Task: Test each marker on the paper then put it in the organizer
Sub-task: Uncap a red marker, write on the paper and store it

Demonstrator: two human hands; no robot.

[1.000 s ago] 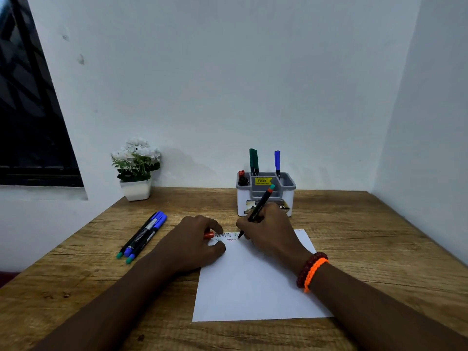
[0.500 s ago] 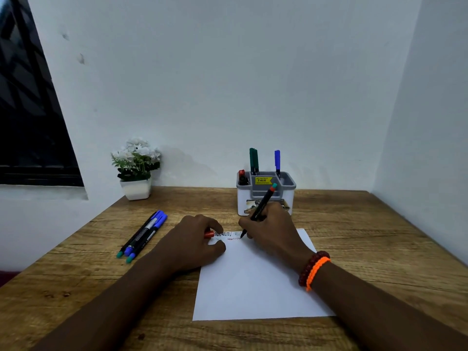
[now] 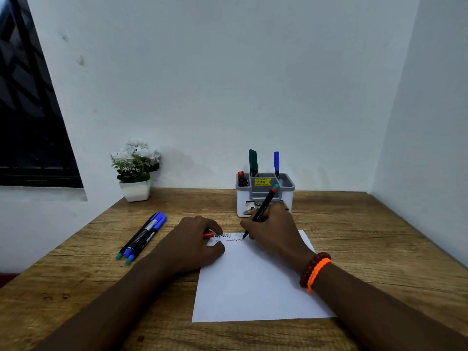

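The right hand (image 3: pixel 274 231) grips the red marker (image 3: pixel 262 208), tip on the paper (image 3: pixel 255 279), its long axis leaning toward the organizer (image 3: pixel 264 196) just beyond. The left hand (image 3: pixel 195 244) pinches the red cap (image 3: pixel 209 235).

A plain home study corner: a wooden tabletop (image 3: pixel 354 236) pushed into the angle of 2 bare white walls, a dark window (image 3: pixel 27 122) at the left, a small potted white flower (image 3: pixel 135 168), and a price-stickered pen organizer (image 3: pixel 264 196) holding markers.
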